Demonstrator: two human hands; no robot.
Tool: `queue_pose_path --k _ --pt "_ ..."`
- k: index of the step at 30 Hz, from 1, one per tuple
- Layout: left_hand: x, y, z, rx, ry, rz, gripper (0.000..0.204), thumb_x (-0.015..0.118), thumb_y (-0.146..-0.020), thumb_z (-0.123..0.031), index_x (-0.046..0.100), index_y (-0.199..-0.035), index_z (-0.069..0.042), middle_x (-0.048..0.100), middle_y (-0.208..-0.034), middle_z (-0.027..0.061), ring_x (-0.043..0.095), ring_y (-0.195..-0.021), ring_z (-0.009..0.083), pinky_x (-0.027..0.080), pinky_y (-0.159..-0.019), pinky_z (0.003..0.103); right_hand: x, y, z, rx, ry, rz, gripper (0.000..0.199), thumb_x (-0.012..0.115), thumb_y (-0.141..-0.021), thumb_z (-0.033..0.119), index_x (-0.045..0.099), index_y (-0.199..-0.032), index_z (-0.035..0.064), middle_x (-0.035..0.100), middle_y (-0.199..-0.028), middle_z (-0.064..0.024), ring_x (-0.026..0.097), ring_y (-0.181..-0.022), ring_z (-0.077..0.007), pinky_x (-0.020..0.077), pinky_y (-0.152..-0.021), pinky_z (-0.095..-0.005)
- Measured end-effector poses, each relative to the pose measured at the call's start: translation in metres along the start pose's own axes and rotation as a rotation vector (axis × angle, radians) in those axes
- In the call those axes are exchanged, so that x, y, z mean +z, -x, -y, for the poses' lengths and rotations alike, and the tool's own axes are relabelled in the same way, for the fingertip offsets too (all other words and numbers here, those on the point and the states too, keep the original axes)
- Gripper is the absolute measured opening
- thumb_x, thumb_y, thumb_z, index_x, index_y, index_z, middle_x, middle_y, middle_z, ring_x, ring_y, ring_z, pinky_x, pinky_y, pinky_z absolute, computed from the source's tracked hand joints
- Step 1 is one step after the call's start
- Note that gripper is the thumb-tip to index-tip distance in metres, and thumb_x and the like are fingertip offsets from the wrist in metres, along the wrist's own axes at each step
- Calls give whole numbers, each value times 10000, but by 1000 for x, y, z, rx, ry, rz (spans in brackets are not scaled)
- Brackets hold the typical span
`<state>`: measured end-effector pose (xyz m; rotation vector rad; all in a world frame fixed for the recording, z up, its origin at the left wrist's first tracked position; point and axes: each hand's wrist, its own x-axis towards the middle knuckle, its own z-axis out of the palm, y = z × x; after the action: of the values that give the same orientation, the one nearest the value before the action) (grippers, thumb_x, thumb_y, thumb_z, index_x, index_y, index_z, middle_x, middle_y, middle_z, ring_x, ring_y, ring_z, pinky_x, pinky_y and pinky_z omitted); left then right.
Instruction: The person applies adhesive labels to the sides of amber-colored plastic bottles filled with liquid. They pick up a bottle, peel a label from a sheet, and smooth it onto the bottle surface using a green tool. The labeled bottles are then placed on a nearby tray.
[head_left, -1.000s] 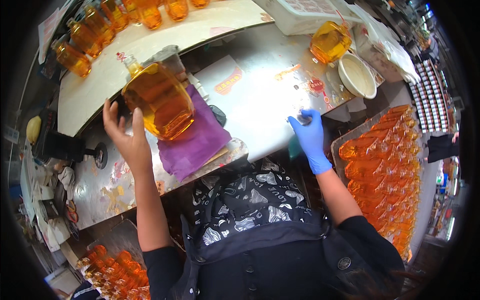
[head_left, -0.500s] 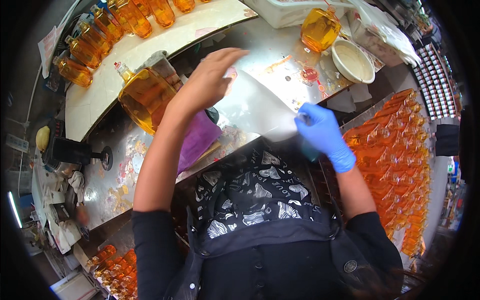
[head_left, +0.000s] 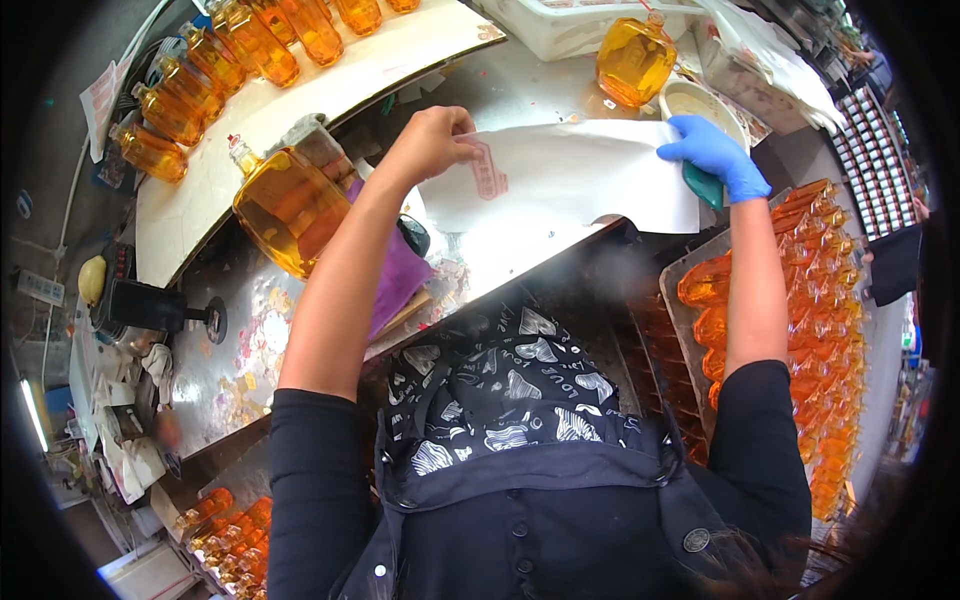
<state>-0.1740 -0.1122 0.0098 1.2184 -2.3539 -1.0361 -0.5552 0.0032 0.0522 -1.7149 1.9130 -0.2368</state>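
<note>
My bare left hand (head_left: pixel 432 143) pinches the left edge of a white sheet (head_left: pixel 570 185) that carries a small pink label near my fingers. My right hand (head_left: pixel 714 152), in a blue glove, grips the sheet's right edge, so the sheet is stretched flat between both hands above the metal worktable (head_left: pixel 240 350). A green object shows under the right palm. A large amber bottle (head_left: pixel 288 208) lies tilted on a purple cloth (head_left: pixel 402 275) just left of my left forearm.
Several amber bottles (head_left: pixel 215 60) line a white shelf at the back left. Another amber bottle (head_left: pixel 634 60) and a white bowl (head_left: pixel 700 102) stand behind the sheet. A tray of small amber bottles (head_left: pixel 820 330) fills the right side. More bottles (head_left: pixel 225 545) sit lower left.
My left hand left the big bottle, crossed to the right and took the sheet's left edge. Both hands have lifted and spread the sheet, and my right hand has moved up and to the right.
</note>
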Motion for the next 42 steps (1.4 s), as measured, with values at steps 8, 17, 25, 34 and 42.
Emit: queue_pose_path --k 8,17,25,34,42 --pt "20 14 -5 198 -68 -11 231 696 -794 -162 657 -949 6 681 -865 176 674 -824 299 510 -744 357 88 -30 79 -522 -201 -269 646 758 -740 334 545 -1301 94 594 -1257 -154 594 -1119 -306 443 -981 -376" --pt "24 32 -13 185 -76 -165 166 721 -791 -160 699 -861 -11 680 -729 134 666 -673 271 500 -632 321 120 -54 109 -341 -496 141 255 678 -843 266 698 -848 12 641 -716 -19 538 -700 -66 456 -684 -245" --pt "28 44 -20 327 -378 -320 139 670 -822 -125 703 -952 -87 701 -853 89 668 -804 234 461 -812 360 118 -59 104 -347 -475 171 327 645 -863 313 698 -885 -9 672 -753 -69 582 -719 -107 476 -714 -275" --pt "21 105 -46 567 -178 -539 188 674 -809 -20 674 -983 -91 683 -974 35 638 -958 209 420 -932 377 135 -85 86 -317 -351 -48 317 620 -867 263 689 -993 -19 706 -897 -96 631 -819 -155 496 -773 -309" --pt "-93 183 -10 11 316 -543 146 611 -896 -77 683 -992 6 672 -902 63 614 -826 119 485 -747 258 148 -79 130 -390 -515 -436 351 659 -873 240 645 -1140 11 681 -1063 -125 647 -973 -196 483 -861 -301"
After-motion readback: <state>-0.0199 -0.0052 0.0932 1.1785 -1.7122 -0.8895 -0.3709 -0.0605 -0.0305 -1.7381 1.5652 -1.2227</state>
